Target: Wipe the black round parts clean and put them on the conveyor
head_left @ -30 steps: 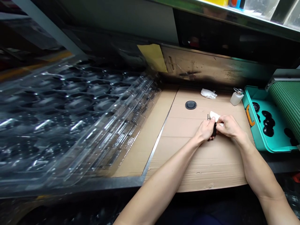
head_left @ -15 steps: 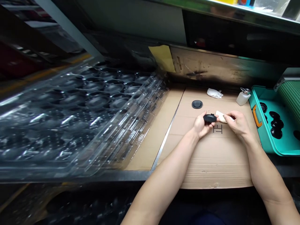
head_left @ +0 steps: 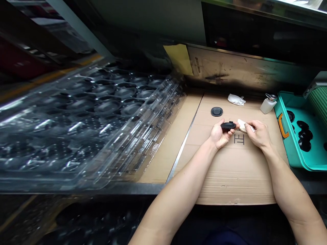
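Between the thumb and fingers of my left hand (head_left: 220, 134) is a round black plastic cap (head_left: 228, 126) with a small tab on its far edge. My right hand (head_left: 258, 133) pinches a folded white cloth (head_left: 242, 126), whose edge lies close beside the cap; I cannot tell whether they touch. Both hands are over the cardboard sheet (head_left: 230, 170). Beyond my left hand, a second round black cap (head_left: 216, 111) lies flat on the cardboard. A crumpled white wad (head_left: 236, 99) rests farther back.
Stacked clear plastic trays (head_left: 107, 132) with black round parts in their pockets fill the left side. At the right stands a teal bin (head_left: 293, 149) with an orange handle and several black parts. A white pump bottle (head_left: 268, 104) is beside it. A metal panel (head_left: 230, 68) closes off the back.
The cap in my left hand has tipped to a flatter, more edge-on angle. Both hands keep their grips. The view has shifted slightly.
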`<state>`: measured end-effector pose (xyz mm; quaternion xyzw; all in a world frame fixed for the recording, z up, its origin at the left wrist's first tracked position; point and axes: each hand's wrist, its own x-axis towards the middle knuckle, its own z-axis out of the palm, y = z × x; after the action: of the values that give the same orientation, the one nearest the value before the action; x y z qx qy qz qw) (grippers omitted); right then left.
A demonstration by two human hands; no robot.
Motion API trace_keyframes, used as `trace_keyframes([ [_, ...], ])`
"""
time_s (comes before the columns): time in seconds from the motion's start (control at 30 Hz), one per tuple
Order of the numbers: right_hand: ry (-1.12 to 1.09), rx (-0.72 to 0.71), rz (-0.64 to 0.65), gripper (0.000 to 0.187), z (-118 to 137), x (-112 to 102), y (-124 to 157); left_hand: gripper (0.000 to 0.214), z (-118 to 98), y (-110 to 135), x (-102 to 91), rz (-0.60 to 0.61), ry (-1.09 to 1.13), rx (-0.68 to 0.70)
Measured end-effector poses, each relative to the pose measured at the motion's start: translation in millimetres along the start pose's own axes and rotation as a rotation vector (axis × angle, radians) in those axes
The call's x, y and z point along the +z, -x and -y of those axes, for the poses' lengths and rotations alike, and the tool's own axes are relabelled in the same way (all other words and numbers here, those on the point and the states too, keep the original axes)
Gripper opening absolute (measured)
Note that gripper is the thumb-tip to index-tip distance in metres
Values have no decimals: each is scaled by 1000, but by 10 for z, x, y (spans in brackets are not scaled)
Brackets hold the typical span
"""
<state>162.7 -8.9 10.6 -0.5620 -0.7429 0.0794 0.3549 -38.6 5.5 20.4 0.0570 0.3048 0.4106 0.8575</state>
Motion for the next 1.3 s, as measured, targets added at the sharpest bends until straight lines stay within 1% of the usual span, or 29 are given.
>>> trace_keyframes([
  [0.07,16,7,9,25,-1,-5,-3,61,7,10,-8,6,-36,23],
  [0.17,25,23,-7,24,15,-31,-11,59,24,34,-18,61,-106,65],
  [0.3,31,46,-47,23,26,-63,-21,50,37,48,-28,144,-158,108],
  [0.37,38,60,-71,23,-4,-63,-25,46,56,27,-41,164,-191,154],
  [0.4,42,64,-86,24,-30,-59,-27,44,75,12,-50,158,-227,206],
  [0.43,45,69,-102,24,-61,-53,-30,44,101,-3,-60,134,-281,287],
  [0.47,48,78,-118,24,-96,-48,-34,49,134,-13,-68,96,-355,397],
  [0.57,62,131,-159,24,-200,-37,-50,85,253,8,-69,-37,-663,781],
  [0.6,64,152,-168,24,-228,-36,-56,94,290,34,-60,-71,-769,870],
  [0.63,64,169,-175,24,-252,-35,-60,98,321,66,-46,-89,-863,926],
  [0.73,61,199,-182,25,-298,-33,-68,99,372,161,0,-99,-1037,976],
  [0.83,87,225,-158,26,-318,-43,-69,98,375,187,2,-102,-1086,1014],
  [0.9,142,260,-110,27,-320,-67,-67,97,373,156,-28,-114,-1100,1049],
  [1.0,312,334,18,29,-286,-120,-58,95,378,62,-82,-123,-1095,1097],
  [1.07,436,317,72,35,-225,-136,-44,89,371,-7,-94,-113,-1009,1073],
  [1.1,476,270,88,40,-182,-131,-33,83,357,-35,-91,-106,-918,1022],
  [1.13,497,206,105,46,-132,-115,-20,75,331,-55,-83,-98,-795,938],
  [1.2,496,66,168,53,-28,-57,12,57,245,-66,-62,-77,-495,699],
  [1.27,475,-33,265,50,59,17,39,48,131,-43,-48,-44,-229,485],
  [1.3,465,-59,305,46,88,50,46,47,75,-27,-46,-27,-135,424],
])
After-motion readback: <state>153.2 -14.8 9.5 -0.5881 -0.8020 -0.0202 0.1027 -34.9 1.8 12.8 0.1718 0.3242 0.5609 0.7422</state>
